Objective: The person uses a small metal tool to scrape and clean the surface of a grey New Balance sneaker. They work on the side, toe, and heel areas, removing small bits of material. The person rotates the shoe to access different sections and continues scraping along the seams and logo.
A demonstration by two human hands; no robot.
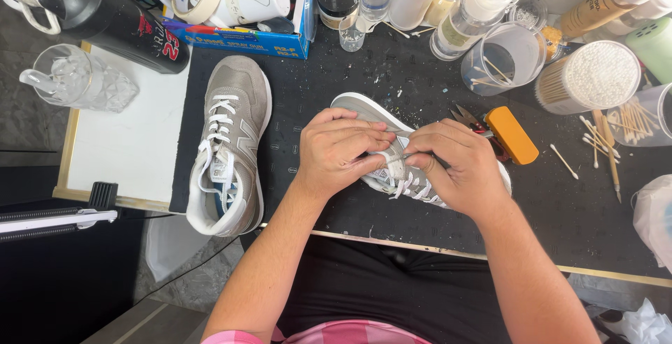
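A grey sneaker [364, 109] with white laces lies on the black mat, toe pointing to the upper left. My left hand [336, 149] covers its middle, fingers pressed on the upper and laces. My right hand [458, 165] grips the lace area beside it, pinching a thin tool or lace end between thumb and fingers; I cannot tell which. The two hands touch over the tongue. A second grey sneaker [231, 141] stands upright to the left, laced, toe pointing away from me.
Orange-handled pliers [504, 132] lie just right of my hands. Bottles, a measuring cup [504, 57], a tub of cotton swabs [591, 74] and loose swabs crowd the back right. A black shaker bottle [115, 15], glass mug [77, 78] and tape roll sit back left.
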